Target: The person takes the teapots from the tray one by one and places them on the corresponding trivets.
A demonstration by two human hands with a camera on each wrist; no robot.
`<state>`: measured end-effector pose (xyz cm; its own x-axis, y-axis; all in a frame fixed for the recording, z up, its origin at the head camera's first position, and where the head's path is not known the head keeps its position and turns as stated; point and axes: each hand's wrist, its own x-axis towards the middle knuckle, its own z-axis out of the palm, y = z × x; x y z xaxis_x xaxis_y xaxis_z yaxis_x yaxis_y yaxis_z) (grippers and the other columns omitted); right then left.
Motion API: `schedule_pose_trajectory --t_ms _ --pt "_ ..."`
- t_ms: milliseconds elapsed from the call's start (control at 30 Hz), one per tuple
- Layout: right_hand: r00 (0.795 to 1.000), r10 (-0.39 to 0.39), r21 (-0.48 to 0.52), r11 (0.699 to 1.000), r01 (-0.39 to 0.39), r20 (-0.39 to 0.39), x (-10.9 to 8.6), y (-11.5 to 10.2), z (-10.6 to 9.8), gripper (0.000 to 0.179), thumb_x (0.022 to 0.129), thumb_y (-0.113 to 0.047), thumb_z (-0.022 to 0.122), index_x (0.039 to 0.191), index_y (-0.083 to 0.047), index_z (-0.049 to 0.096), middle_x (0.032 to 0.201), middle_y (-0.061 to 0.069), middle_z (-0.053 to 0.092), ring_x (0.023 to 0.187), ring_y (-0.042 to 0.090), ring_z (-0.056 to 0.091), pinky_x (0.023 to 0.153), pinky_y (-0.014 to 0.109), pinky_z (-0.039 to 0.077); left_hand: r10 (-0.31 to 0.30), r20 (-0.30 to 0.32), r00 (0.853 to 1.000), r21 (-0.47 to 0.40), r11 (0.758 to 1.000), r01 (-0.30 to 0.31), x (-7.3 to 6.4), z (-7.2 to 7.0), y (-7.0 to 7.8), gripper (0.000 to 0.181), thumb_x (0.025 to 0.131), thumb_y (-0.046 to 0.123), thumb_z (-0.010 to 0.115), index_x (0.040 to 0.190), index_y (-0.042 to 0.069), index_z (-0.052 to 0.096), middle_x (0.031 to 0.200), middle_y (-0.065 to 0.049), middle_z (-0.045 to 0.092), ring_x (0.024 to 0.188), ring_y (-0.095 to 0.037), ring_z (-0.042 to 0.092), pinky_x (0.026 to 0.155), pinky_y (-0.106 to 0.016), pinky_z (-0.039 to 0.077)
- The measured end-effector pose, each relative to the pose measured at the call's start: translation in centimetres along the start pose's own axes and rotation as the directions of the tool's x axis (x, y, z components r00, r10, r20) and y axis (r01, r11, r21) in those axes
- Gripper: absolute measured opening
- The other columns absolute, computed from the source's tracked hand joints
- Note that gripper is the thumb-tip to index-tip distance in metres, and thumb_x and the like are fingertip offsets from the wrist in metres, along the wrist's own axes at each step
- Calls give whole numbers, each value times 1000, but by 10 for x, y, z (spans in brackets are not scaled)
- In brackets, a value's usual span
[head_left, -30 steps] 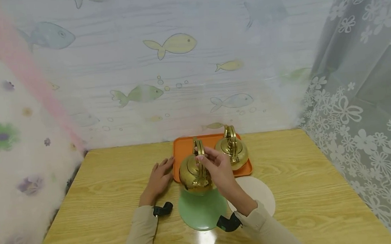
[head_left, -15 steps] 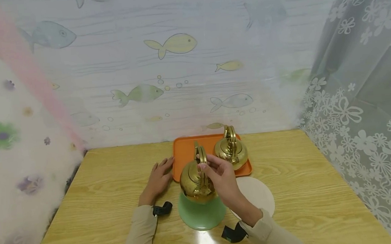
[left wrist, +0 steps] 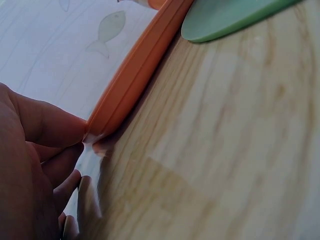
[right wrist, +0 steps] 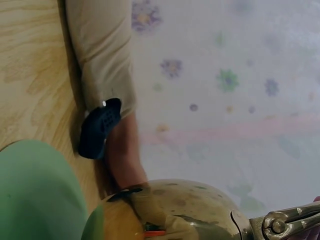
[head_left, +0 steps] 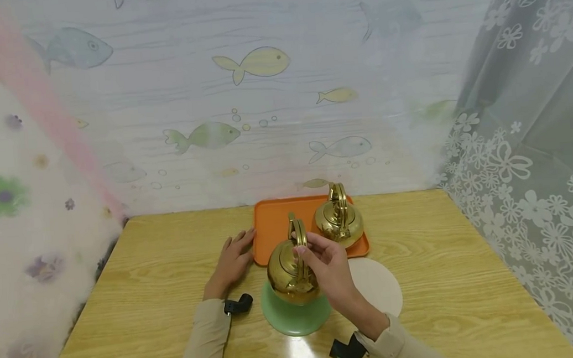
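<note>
A shiny gold kettle (head_left: pixel 280 273) with a tall overhead handle hangs from my right hand (head_left: pixel 335 270), whose thumb and fingers pinch that handle. Its body overlaps the far part of a round green disc (head_left: pixel 297 325) in the head view. The right wrist view shows the rounded kettle side (right wrist: pixel 187 200) close up, with the green disc at lower left. My left hand (head_left: pixel 233 263) lies at the left edge of the orange tray (head_left: pixel 271 224), fingers extended. In the left wrist view, its thumb touches the tray's corner (left wrist: pixel 112 115).
A second gold kettle (head_left: pixel 352 227) stands on the right part of the tray. To the right of the green disc lies a round cream disc (head_left: pixel 381 289), partly covered by my right arm. Behind the wooden table (head_left: pixel 171 237) hangs a fish-patterned curtain (head_left: pixel 206 168).
The kettle in my right hand has come toward me and slightly right, off the tray's left side and over the green disc. My left hand has stayed at the tray edge.
</note>
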<state>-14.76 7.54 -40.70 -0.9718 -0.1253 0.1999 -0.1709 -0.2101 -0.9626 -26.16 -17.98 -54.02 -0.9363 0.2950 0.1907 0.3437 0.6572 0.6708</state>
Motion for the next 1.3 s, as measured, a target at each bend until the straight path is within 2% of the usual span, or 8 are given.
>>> schedule_pose_trajectory --t_ms 300,500,700,900,1100,1300 --pt "1000 6 17 1000 -6 10 -5 4 0 39 98 -1 60 132 18 56 104 15 71 92 15 70 84 25 60 23 -12 1000 -1 1000 -23 -1 -2 1 61 93 8 51 154 2 43 159 -16 42 150 -43 30 124 -62 6" --pt "1000 -10 11 1000 10 23 -8 7 0 38 99 -2 61 131 17 58 108 18 69 93 14 70 84 25 60 30 -17 999 1 1000 -30 0 -1 -1 61 93 8 51 154 2 43 159 -16 42 150 -43 31 124 -62 8" --pt "999 -1 11 1000 0 37 -12 8 -2 39 99 -2 60 132 17 57 108 13 70 93 15 70 84 26 60 29 -8 1000 2 1000 -29 2 0 -3 62 94 9 51 155 4 43 160 -14 42 151 -41 29 125 -60 6" --pt "998 2 13 1000 -3 63 -15 8 -4 40 99 -2 60 133 19 55 114 22 68 94 14 70 83 25 60 20 -3 1000 -6 1000 -20 1 1 -3 62 94 9 52 155 4 43 160 -13 41 151 -40 29 125 -60 6" --pt "997 0 14 1000 -1 78 -19 11 -5 42 99 -2 60 133 23 52 105 11 70 88 12 69 82 25 60 13 -2 1000 -9 1000 -13 2 2 -3 62 94 10 51 155 5 43 160 -12 41 152 -39 29 126 -59 6" --pt "995 -22 33 999 19 102 -21 17 -7 42 99 0 60 133 23 51 114 8 72 91 10 70 81 23 60 14 -3 1000 -1 1000 -14 2 1 -2 62 93 10 51 155 4 43 160 -13 41 151 -40 29 125 -59 6"
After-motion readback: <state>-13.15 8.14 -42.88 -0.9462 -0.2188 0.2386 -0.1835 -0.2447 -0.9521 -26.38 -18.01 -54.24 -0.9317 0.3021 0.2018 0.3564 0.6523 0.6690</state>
